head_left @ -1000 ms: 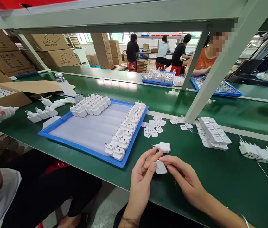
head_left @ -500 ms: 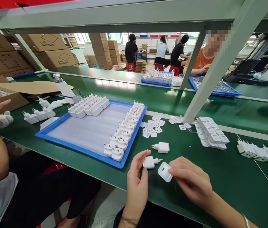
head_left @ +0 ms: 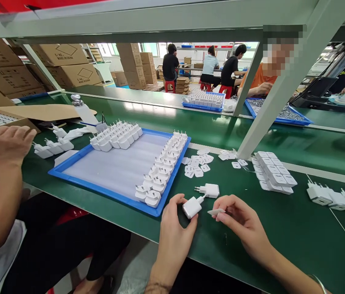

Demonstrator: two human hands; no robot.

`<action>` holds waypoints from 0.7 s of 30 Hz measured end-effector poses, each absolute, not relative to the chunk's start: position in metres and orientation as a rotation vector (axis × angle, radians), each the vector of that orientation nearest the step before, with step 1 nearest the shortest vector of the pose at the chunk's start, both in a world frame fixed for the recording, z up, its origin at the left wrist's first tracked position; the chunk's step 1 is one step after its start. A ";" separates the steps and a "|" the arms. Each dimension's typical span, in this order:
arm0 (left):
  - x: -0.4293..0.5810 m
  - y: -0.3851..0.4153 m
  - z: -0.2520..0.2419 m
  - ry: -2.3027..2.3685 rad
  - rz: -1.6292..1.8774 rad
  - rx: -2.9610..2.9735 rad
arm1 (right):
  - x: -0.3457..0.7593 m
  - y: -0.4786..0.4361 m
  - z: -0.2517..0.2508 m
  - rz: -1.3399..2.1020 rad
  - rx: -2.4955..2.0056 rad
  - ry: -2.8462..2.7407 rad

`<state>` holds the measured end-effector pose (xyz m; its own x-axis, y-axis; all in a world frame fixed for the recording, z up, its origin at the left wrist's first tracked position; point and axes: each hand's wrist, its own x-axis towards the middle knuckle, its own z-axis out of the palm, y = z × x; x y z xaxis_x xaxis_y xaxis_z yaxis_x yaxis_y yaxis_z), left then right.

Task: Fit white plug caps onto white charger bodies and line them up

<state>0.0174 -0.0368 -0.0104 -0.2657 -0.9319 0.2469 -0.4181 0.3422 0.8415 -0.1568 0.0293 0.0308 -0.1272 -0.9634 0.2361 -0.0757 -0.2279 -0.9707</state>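
My left hand (head_left: 175,232) is closed round a white plug charger (head_left: 192,207), its two pins pointing up and right. Between the thumb and fingers of my right hand (head_left: 241,222) is a thin white cover plate (head_left: 216,212), turned almost edge-on. A small gap separates the plate from the charger. Just beyond them another white charger (head_left: 211,190) lies on the green table with its pins to the left. Loose white plates (head_left: 197,163) are scattered beside the blue tray (head_left: 105,192), which holds chargers in a group at the back left and along its right side.
Stacked white blocks (head_left: 275,171) and several chargers (head_left: 334,197) stand at the right. A slanted metal post (head_left: 267,102) rises behind the plates. At the left, a co-worker's arm (head_left: 3,175) reaches over the table near more chargers (head_left: 53,148) and an open carton (head_left: 7,122).
My left hand has picked up the nearer charger and tilted it. My right hand has turned the plate from face-on to nearly edge-on. The co-worker's hand at the left has moved lower.
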 end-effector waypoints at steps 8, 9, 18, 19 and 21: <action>0.019 -0.029 0.018 -1.865 -0.915 0.939 | -0.155 0.020 0.022 -1.289 -0.725 0.970; 0.019 -0.029 0.019 -1.856 -0.943 0.910 | -0.155 0.020 0.022 -1.278 -0.697 0.965; 0.022 -0.029 0.006 -1.599 -1.517 0.681 | -0.157 0.021 0.030 -1.333 -0.698 0.972; 0.022 -0.029 0.004 -1.563 -1.580 0.651 | -0.157 0.021 0.031 -1.337 -0.697 0.983; 0.022 -0.030 -0.001 -1.436 -1.714 0.555 | -0.159 0.022 0.033 -1.328 -0.700 1.010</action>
<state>0.0217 -0.0299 -0.0012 -0.5723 -0.8034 0.1643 0.3025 -0.0207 0.9529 -0.1585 0.0215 0.0328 -0.0512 -0.9803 -0.1909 0.4461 0.1486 -0.8825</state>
